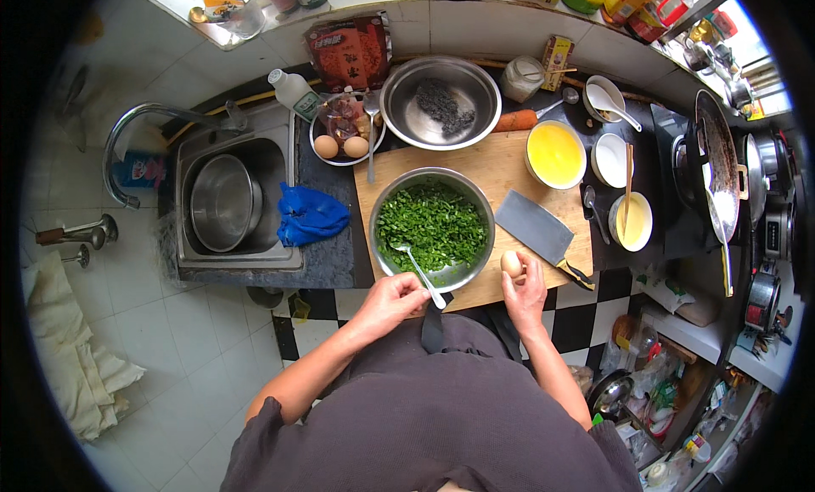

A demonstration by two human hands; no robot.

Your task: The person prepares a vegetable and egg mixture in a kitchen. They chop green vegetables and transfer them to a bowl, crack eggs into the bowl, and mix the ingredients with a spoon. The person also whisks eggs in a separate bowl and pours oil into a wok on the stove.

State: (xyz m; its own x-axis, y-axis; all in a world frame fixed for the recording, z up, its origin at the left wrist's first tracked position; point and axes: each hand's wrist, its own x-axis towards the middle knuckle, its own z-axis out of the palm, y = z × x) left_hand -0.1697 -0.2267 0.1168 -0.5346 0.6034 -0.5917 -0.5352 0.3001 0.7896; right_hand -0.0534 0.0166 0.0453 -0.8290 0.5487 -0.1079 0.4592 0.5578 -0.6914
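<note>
My right hand (524, 293) grips a brown egg (510, 263) between thumb and fingertips, above the cutting board's front edge. Beside the handle of a metal spoon (421, 272) is my left hand (398, 296), its fingers curled; whether they grip the handle I cannot tell. The spoon's bowl end lies in chopped green leaves (433, 221). These fill much of a steel bowl (489, 237) on the wooden cutting board (407, 159). A cleaver (535, 224) rests to the right of the bowl, its handle past the board's edge. Behind it stands a bowl of yellow liquid (555, 153), likely beaten egg.
A steel basin (440, 135) with dark bits stands behind. Two eggs (340, 147) sit in a bowl at back left. Left are a blue cloth (312, 215) and a sink (293, 173) holding a pot. Chopsticks (628, 193) rest in a small bowl; a wok (719, 154) is far right.
</note>
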